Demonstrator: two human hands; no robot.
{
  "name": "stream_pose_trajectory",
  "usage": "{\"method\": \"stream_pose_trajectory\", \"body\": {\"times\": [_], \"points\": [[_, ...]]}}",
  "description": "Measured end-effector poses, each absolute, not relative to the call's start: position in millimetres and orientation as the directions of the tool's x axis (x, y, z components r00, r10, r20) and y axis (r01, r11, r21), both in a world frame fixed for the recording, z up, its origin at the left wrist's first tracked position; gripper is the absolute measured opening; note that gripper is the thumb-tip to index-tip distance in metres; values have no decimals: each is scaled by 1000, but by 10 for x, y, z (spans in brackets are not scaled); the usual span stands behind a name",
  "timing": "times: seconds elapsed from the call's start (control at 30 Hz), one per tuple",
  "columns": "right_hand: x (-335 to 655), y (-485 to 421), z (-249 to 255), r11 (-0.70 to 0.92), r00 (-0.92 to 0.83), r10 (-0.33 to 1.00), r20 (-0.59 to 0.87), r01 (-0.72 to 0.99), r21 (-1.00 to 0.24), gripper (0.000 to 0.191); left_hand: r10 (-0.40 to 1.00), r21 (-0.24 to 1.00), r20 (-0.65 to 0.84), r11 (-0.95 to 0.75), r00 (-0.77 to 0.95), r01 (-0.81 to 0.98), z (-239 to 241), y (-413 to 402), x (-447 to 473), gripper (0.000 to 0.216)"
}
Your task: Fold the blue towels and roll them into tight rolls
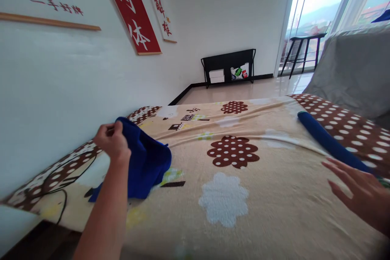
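Note:
At the left, my left hand (113,140) pinches the edge of a royal-blue cloth (146,164) between thumb and fingers, lifting that edge. The cloth's lower part droops in loose folds on a beige patterned blanket (274,187). On the right, my right hand (361,195) has its fingers stretched out and holds nothing. It hovers close to a long dark blue roll (332,142) that lies along the blanket's right border; whether they touch I cannot tell.
A thin black cable (62,189) loops over the left edge. White wall stands close on the left, with hanging scrolls (137,16). A black rack (228,67) is against the far wall. At the right are a grey-covered piece (359,69) and a dark stool (304,46).

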State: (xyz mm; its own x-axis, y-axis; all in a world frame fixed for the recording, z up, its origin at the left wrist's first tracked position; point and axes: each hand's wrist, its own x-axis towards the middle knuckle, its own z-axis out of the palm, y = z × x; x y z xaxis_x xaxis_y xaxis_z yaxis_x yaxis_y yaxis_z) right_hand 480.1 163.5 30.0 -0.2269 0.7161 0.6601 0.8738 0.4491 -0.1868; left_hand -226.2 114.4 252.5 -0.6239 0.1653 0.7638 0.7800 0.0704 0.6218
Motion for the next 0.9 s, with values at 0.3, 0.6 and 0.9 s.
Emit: {"method": "stream_pose_trajectory", "body": {"times": [0.3, 0.6, 0.9], "points": [[3716, 1037, 807, 624, -474, 778, 412, 510, -591, 50, 700, 645, 701, -541, -137, 540, 2188, 904, 307, 36], [3252, 521, 491, 542, -437, 830, 347, 481, -689, 64, 923, 928, 188, -279, 335, 247, 1127, 364, 1098, 16], [3090, 426, 657, 479, -416, 869, 269, 566, -671, 19, 891, 830, 274, -410, 362, 379, 1164, 342, 1071, 23]]}}
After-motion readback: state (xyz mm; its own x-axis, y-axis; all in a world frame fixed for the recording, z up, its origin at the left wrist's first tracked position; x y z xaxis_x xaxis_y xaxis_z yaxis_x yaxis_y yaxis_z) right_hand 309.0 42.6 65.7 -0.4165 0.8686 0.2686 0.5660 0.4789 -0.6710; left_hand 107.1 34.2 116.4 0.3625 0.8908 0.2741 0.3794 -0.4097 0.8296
